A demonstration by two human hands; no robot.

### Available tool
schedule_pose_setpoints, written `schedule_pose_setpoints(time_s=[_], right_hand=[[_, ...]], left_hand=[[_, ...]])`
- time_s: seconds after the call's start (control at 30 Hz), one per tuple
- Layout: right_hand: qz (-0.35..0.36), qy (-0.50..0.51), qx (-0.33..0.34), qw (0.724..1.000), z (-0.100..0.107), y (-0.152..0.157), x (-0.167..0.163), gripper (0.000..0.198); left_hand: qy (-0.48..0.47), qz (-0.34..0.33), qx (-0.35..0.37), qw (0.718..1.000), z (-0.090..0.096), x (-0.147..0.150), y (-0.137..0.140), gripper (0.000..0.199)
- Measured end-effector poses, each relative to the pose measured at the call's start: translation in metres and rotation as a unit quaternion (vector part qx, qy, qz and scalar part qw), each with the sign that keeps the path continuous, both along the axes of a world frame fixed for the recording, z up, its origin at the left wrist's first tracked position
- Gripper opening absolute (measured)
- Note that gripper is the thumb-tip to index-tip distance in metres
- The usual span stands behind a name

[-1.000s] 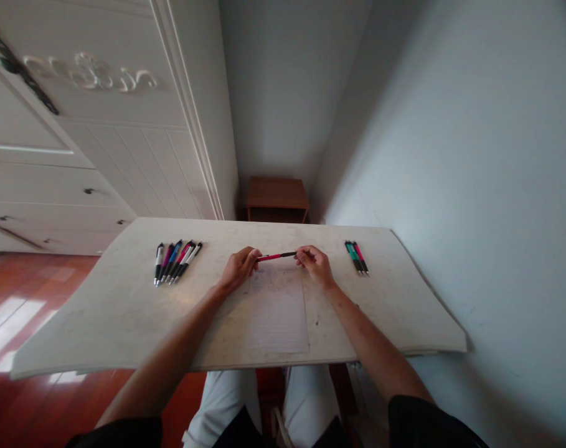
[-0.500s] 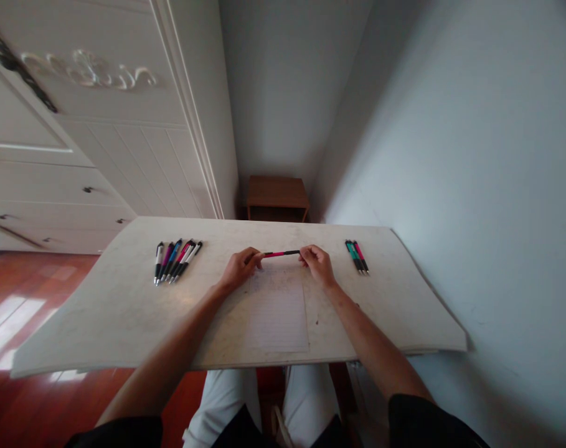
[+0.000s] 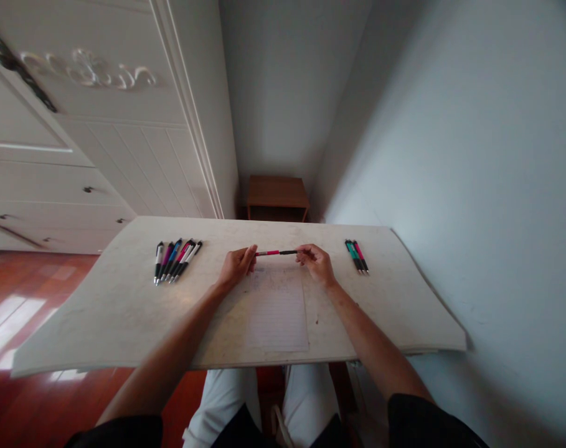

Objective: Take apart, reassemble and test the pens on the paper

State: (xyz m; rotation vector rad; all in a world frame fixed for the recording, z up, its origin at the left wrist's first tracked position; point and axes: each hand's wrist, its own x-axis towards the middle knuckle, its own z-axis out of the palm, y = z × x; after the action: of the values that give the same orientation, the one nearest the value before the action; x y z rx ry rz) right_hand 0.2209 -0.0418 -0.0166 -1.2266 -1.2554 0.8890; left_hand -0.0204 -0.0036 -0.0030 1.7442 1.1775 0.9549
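Observation:
A pink and black pen (image 3: 268, 253) is held level above the top of a lined sheet of paper (image 3: 278, 317). My left hand (image 3: 238, 264) is closed on its pink end, thumb on top. At the black grip end, my right hand (image 3: 316, 262) pinches the pen between thumb and fingers; the tip is hidden by the fingers. To the left lies a group of several pens (image 3: 175, 261) in white, purple, blue and pink with black grips. On the right, a pair of green pens (image 3: 353, 256) lies beside a pink pen (image 3: 360, 256).
Everything lies on a white tabletop (image 3: 124, 311) with a worn surface. A small brown wooden stand (image 3: 278, 191) is beyond the far edge. White cabinets (image 3: 100, 155) rise on the left, and a pale wall (image 3: 474, 186) runs along the right.
My left hand has shifted slightly left along the pen, baring more of its pink end. The pen's black part now sits a little further left, closer to level.

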Motion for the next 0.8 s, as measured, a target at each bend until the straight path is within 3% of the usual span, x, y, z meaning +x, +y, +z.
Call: schedule_pose_setpoints(time_s=[0.13,0.4,0.57,0.8], right_hand=[[-0.013,0.009,-0.001,1.0,0.0,0.001,0.002,0.03],[-0.072,0.006,0.004,0.997,-0.001,0.005,0.014,0.038],[-0.065,-0.001,-0.012,0.998,-0.005,0.007,0.021,0.037],[-0.056,-0.065,-0.023,0.996,-0.007,0.011,0.037,0.028]], left_hand=[[-0.024,0.005,0.016,1.0,0.0,0.0,0.003,0.047],[0.066,0.033,0.098,0.992,-0.003,-0.005,0.011,0.04],[0.073,0.032,0.146,0.986,-0.008,-0.009,0.018,0.032],[0.089,0.021,0.154,0.984,-0.01,-0.017,0.024,0.025]])
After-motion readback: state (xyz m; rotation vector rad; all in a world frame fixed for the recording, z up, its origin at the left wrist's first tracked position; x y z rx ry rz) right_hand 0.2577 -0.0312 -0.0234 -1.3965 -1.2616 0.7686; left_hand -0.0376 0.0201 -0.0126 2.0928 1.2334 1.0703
